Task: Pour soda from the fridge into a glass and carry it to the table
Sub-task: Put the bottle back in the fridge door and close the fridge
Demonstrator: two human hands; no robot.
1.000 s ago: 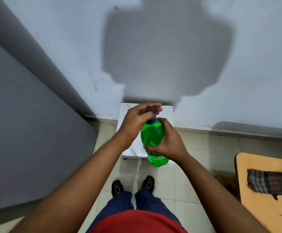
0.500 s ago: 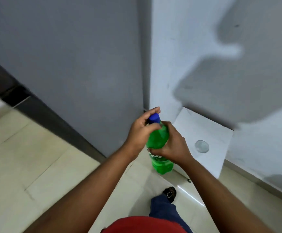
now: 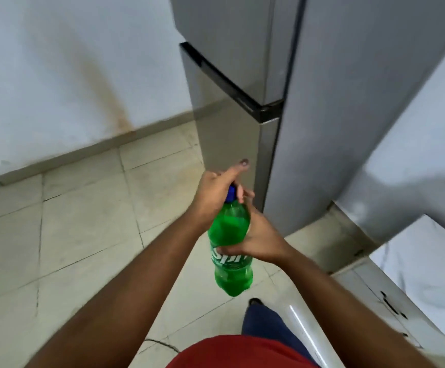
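The soda bottle (image 3: 230, 245) is out of the shut fridge (image 3: 282, 75). The right hand (image 3: 260, 241) clamps its body, the left hand (image 3: 216, 197) grips the cap (image 3: 231, 193). Pouring and carrying seem left; no glass is clearly visible.

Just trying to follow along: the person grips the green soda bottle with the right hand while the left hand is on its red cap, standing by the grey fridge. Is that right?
Not quite: the cap is blue, not red, as the head view shows. The rest holds: the right hand grips the green soda bottle around its middle, the left hand is on the cap, and the grey fridge stands just ahead.
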